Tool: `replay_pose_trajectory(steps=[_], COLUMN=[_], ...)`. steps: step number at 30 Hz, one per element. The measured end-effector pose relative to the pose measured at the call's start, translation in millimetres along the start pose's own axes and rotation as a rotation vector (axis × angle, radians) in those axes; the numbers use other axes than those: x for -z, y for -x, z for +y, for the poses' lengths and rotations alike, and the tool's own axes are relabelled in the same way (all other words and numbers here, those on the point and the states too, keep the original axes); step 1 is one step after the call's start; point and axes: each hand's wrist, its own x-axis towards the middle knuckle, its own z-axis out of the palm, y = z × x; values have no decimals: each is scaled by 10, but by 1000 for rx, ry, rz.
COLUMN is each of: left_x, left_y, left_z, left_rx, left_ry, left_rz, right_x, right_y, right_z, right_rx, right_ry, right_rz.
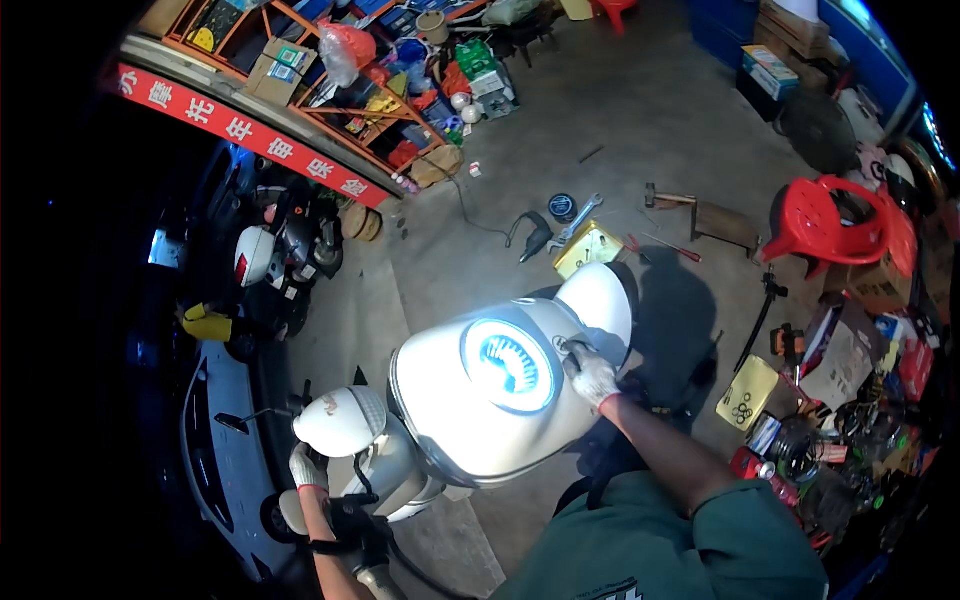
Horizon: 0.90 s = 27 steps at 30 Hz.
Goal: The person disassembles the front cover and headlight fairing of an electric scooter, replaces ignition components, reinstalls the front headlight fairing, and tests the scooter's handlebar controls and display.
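Observation:
A white scooter (480,440) stands in front of me, its body lit by a bright round patch of light. My left hand (308,467), in a pale glove, is closed round the handlebar beside the white headlamp housing (340,421). My right hand (592,374), gloved as well, rests against the body panel near the rounded white fender (600,305). Its fingers are drawn together by a small dark round spot; whatever they pinch is too small to name. A black mirror (232,424) sticks out on the left.
On the floor beyond lie a drill (535,237), a wrench (577,220), a yellow tray (590,250), a screwdriver (680,249) and a hammer (668,197). A red plastic chair (825,225) and cluttered parts stand right. Left are a white car (215,470) and a person in yellow (205,322).

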Motion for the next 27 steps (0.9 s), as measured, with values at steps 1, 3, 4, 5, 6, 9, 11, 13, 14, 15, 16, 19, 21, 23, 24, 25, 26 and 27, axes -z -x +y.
replay_pose_trajectory(steps=[1, 3, 4, 5, 6, 9, 11, 13, 14, 15, 16, 19, 21, 23, 24, 25, 26, 27], left_x=[-56, -266, -343, -323, -275, -292, -345, -359, -341, -299, -250, -232, -470, -859, -761, -676, -625, -562], left_y=[76, 234, 328, 302, 311, 289, 268, 264, 259, 272, 302, 443, 511, 600, 750, 859, 908, 935], left_z=[46, 119, 156, 141, 149, 157, 157, 126, 124, 117, 108, 78, 88, 143, 117, 96, 88, 82], left_rx=[27, 44, 23, 15, 20, 42, 56, 7, 2, 6, -8, -23, 52, 138, 145, 136, 123, 110], left_ry=[10, 8, -17, -21, -3, 17, 22, 85, 23, 20, -2, -66, -42, 9, 14, 11, 3, -3], left_rz=[-14, -35, -16, -17, -41, -52, -34, -106, -28, -14, 20, 133, 183, 248, 281, 287, 285, 287], right_x=[-115, -239, -263, -282, -313, -366, -369, -393, -520, -527, -538, -587, -565, -628, -626, -646, -682, -705], right_y=[-223, -561, -729, -882, -1011, -1334, -1488, -1611, -1709, -1744, -1778, -1817, -1821, -1952, -1943, -1921, -1935, -1936], right_z=[78, 170, 132, 101, 55, 2, -56, -61, 56, 64, 69, 101, 170, 409, 285, 261, 318, 313], right_rx=[103, 197, 170, 142, 109, 41, 22, 53, 42, 42, 58, 102, 122, 142, 162, 133, 174, 223], right_ry=[41, 81, 78, 78, 65, 24, 38, 93, 149, 147, 116, 119, 110, 189, 289, 193, 175, 156], right_rz=[14, 23, -41, -104, -148, -246, -273, -329, -347, -362, -418, -508, -430, -381, -472, -439, -431, -422])
